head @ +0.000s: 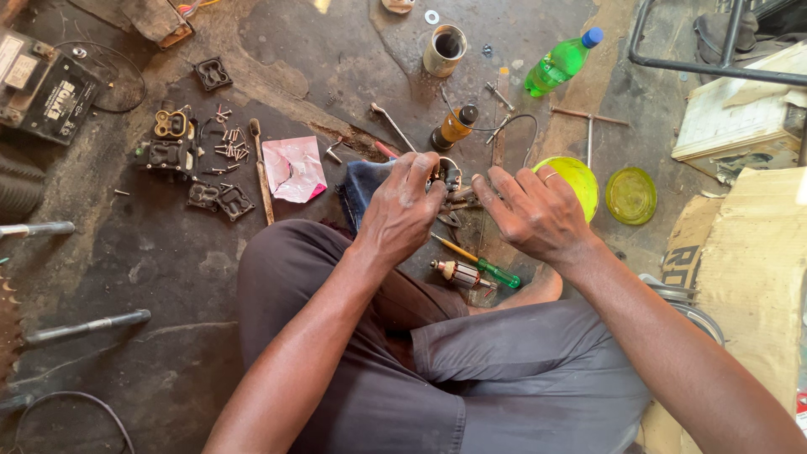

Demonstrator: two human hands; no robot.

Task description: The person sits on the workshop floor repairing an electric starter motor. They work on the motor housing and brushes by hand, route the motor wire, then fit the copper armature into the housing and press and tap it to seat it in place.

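Small metal part (449, 175) sits between both hands above the lap, over the oily floor (168, 261). Left hand (402, 210) pinches it; right hand (534, 210) fingers close on its other end. Nearby: one screwdriver (477, 261), one motor armature (456, 273), one green bottle (561, 62), two yellow-green lids (630, 195).

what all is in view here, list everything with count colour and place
small metal part: one, dark metal, held between both hands at centre
screwdriver: one, yellow shaft and green handle, on the floor below the hands
motor armature: one, copper and grey, beside the screwdriver
green bottle: one, blue cap, lying top right
tin can: one, grey, top centre
small brown bottle: one, black cap, above the hands
bowl: one, yellow-green, right of the hands
lid: one, yellow-green, right of the bowl
screws: a loose pile, metal, upper left
black housings: several, upper left
pink paper: one, left of the hands
battery: one, black, far left
left hand: one, on the part
right hand: one, ring on a finger
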